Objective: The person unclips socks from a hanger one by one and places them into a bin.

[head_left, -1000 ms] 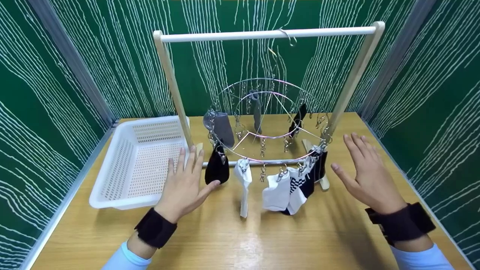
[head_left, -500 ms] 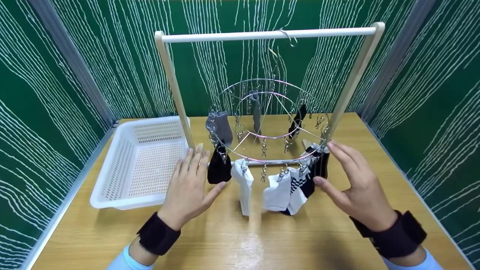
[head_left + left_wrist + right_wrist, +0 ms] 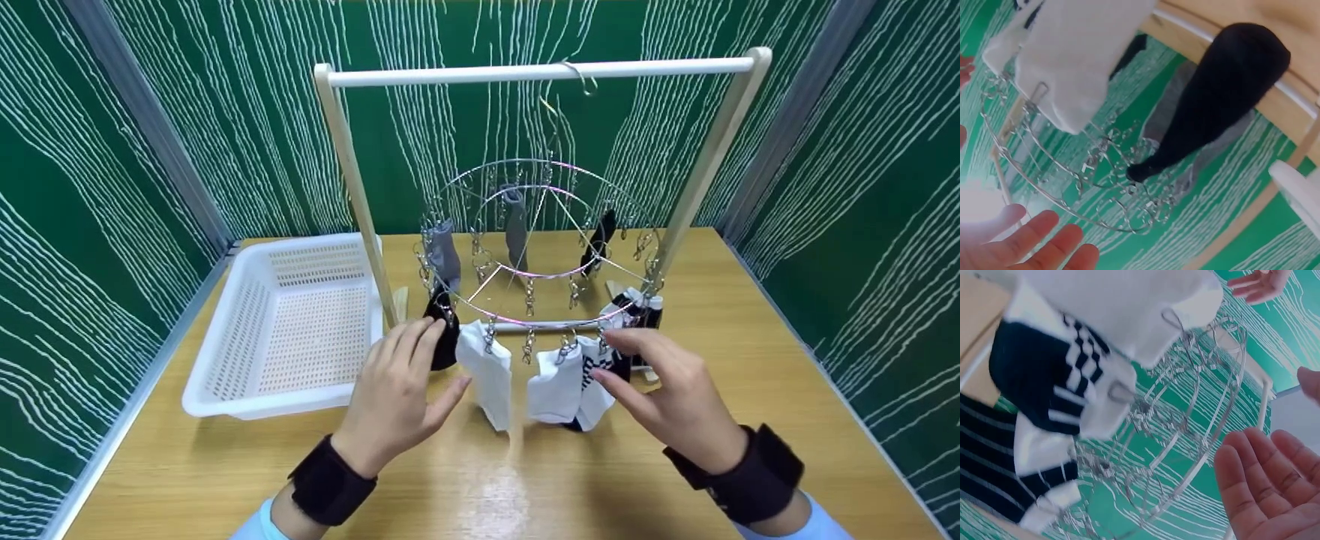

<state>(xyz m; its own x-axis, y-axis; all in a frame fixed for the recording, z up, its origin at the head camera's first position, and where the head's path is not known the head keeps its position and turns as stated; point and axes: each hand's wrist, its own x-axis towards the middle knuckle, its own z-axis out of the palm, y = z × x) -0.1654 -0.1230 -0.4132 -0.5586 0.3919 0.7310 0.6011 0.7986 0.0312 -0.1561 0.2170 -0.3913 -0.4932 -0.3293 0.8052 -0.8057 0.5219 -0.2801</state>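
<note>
A round clip hanger (image 3: 551, 325) of shiny wire carries several socks on its small clips. My left hand (image 3: 401, 394) is at the front left, its fingers overlapping the black sock (image 3: 444, 349) in the head view. In the left wrist view its fingers lie apart from the hanging black sock (image 3: 1230, 84). A white sock (image 3: 487, 382) hangs to the right of that thumb. My right hand (image 3: 671, 386), fingers bent gently and thumb apart, is beside the checkered white-and-black sock (image 3: 596, 405); another white sock (image 3: 555, 394) hangs next to that. Neither hand holds anything.
A wooden rack (image 3: 720, 142) with a white top bar (image 3: 465, 73) stands over the hanger. To the left sits a white perforated basket (image 3: 210, 337). Farther back hang grey socks (image 3: 516, 232) and a black one (image 3: 600, 240). Green white-streaked walls enclose the wooden table (image 3: 480, 495).
My right hand has come leftward from the table's right side to the checkered sock. The left hand has shifted a little right. The left white sock has turned its broad side forward.
</note>
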